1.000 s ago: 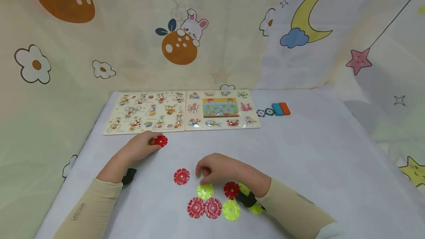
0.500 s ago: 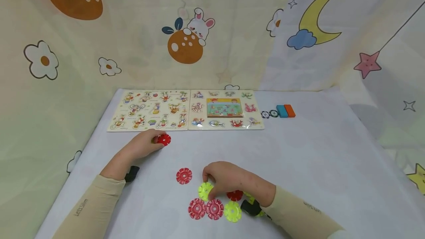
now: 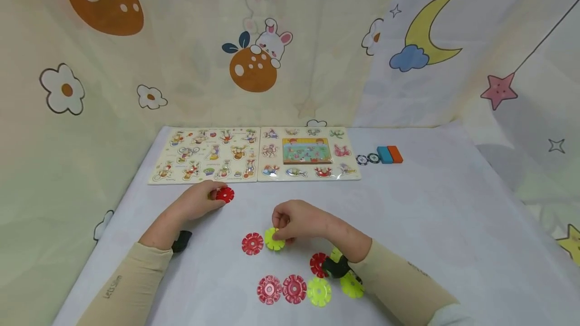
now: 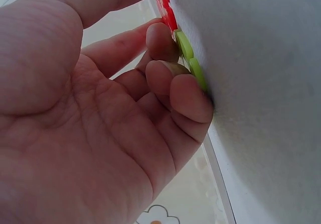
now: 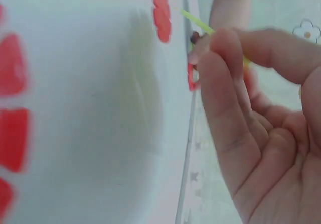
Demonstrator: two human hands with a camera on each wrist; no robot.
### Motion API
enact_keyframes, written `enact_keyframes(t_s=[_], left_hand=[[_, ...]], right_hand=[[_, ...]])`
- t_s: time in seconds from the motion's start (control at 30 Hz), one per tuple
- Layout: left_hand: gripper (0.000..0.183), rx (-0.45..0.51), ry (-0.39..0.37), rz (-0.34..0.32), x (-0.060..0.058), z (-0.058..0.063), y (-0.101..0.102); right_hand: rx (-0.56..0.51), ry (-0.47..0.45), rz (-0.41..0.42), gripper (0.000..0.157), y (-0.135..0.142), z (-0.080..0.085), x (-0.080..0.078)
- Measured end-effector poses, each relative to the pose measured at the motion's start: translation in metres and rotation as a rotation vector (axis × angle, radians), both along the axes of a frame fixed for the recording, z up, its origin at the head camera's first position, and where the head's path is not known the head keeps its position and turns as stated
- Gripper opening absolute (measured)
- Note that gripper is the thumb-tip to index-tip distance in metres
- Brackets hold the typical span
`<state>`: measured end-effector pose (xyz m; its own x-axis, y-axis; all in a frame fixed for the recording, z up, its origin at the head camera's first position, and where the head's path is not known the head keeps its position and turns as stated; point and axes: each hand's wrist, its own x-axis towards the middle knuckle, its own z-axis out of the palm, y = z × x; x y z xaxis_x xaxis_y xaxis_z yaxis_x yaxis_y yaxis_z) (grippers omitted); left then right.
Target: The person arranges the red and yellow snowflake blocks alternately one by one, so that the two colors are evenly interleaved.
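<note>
My left hand (image 3: 196,202) holds a red notched snowflake disc (image 3: 226,194) by thumb and fingers, low at the table near the puzzle boards. A yellow-green disc (image 4: 186,45) lies beside that red one, partly hidden behind the fingertips in the left wrist view. Between thumb and fingertips, my right hand (image 3: 302,221) pinches another yellow-green snowflake disc (image 3: 274,240), lifted above the table and seen edge-on in the right wrist view. Just left of it lies a single red disc (image 3: 252,243). The hands are apart.
Two dark red discs (image 3: 294,289) and a yellow-green disc (image 3: 319,292) form a front row. More discs, one red (image 3: 318,264), lie under the right wrist. Two picture puzzle boards (image 3: 203,155) stretch along the back, with black-and-white round pieces (image 3: 373,158) and blue (image 3: 384,155) and orange blocks (image 3: 395,154) further right.
The right hand has pinched the yellow-green disc that lay above the front row, lifted it and carried it away from me, beside the single red disc. The left hand has stayed in place.
</note>
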<state>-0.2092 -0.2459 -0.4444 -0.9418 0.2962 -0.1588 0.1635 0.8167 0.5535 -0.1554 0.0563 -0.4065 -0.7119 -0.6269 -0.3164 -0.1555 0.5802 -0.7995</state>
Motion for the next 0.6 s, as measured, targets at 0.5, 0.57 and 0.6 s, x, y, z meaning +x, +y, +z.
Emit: enact_keyframes(t_s=[0.5, 0.57, 0.6], left_hand=[[0.047, 0.000, -0.017, 0.032, 0.002, 0.001, 0.001], [0.047, -0.002, -0.021, 0.035, 0.003, 0.002, 0.001], [0.047, -0.004, -0.021, 0.029, 0.003, 0.002, 0.002]], right_hand=[[-0.100, 0.031, -0.266, 0.047, -0.048, 0.003, -0.060], [-0.056, 0.087, -0.273, 0.048, -0.059, -0.004, -0.066], [-0.036, 0.111, -0.277, 0.048, -0.064, -0.007, -0.068]])
